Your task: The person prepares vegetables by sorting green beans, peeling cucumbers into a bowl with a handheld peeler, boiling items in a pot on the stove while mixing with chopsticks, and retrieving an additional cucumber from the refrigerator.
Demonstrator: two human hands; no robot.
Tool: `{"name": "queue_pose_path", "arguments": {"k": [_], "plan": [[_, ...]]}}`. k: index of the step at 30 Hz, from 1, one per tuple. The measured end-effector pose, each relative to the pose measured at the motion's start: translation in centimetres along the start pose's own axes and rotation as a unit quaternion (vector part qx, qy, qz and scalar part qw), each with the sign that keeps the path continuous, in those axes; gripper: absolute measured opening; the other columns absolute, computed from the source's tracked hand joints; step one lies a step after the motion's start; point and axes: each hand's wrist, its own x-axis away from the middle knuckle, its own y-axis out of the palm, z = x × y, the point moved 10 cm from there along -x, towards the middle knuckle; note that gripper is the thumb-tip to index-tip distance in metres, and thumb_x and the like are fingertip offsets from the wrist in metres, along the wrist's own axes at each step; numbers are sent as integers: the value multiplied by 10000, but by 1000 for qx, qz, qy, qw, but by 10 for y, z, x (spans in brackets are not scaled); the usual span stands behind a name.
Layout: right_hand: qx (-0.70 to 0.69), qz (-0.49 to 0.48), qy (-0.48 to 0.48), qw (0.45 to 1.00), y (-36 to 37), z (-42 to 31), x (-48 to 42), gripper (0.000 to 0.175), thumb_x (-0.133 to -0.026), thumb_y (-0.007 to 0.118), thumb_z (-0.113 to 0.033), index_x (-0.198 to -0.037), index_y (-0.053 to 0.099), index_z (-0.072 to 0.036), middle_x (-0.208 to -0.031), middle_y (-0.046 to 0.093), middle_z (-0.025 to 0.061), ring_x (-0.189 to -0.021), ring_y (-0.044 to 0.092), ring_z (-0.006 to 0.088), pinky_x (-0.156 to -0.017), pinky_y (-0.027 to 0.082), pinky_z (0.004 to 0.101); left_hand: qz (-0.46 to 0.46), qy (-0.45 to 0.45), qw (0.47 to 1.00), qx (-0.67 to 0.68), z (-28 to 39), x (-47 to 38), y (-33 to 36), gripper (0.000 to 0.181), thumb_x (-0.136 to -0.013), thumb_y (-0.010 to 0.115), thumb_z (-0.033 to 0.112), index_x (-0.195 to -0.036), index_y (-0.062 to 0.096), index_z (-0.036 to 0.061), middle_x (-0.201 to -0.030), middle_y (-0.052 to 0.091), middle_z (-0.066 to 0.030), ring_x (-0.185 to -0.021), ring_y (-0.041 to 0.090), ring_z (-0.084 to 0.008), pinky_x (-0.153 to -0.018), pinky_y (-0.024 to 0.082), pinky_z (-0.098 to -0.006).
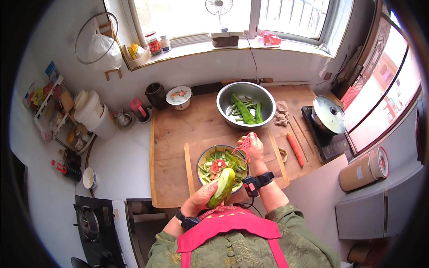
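My left hand grips a partly peeled cucumber, tilted over the near rim of a bowl. Raised above the bowl's right side, my right hand is closed on a red-handled peeler. The enamel bowl has a blue rim and holds peelings, cut green pieces and a piece of tomato. It stands on a wooden board.
Beyond the bowl, a steel basin holds green peppers and beans. To the right lie a brown cloth, a carrot and wooden sticks, beside a lidded pot on a black cooker. A lidded enamel bowl stands back left.
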Motion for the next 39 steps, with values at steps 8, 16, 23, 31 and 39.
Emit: {"name": "queue_pose_path", "arguments": {"k": [8,16,23,31,39], "plan": [[131,-157,27,978,54,27,63,269,-872,425,-236,-932,535,2,-817,577,63,-728,539,102,-654,455,233,85,27,987,133,-9,-20,-40,363,-896,317,359,-1127,380,87,-886,534,-107,-575,550,-198,-434,457,-298],[10,-110,116,987,53,44,49,288,-863,439,-284,-837,509,-6,-718,570,88,-625,573,172,-562,477,264,53,48,995,63,5,-10,-13,379,-883,350,379,-1089,408,66,-800,535,-100,-538,539,-175,-418,441,-265],[-55,-15,61,997,-2,29,-10,274,-845,471,-308,-834,493,-35,-752,546,80,-654,576,195,-559,499,323,-15,31,999,10,5,-2,7,449,-873,350,408,-1108,402,28,-831,541,-134,-561,550,-188,-414,449,-257],[-9,-243,176,954,68,38,75,214,-863,465,-194,-926,551,-9,-837,580,43,-752,559,102,-670,463,226,104,77,986,104,5,-14,-38,383,-867,417,345,-1149,397,85,-887,545,-73,-615,554,-155,-449,477,-270],[121,-290,98,944,57,32,69,182,-850,498,-186,-897,553,-19,-688,526,-10,-563,495,55,-493,450,192,189,151,965,-102,27,-12,-49,367,-862,447,293,-1152,381,78,-856,550,-53,-576,553,-115,-401,467,-225]]}}
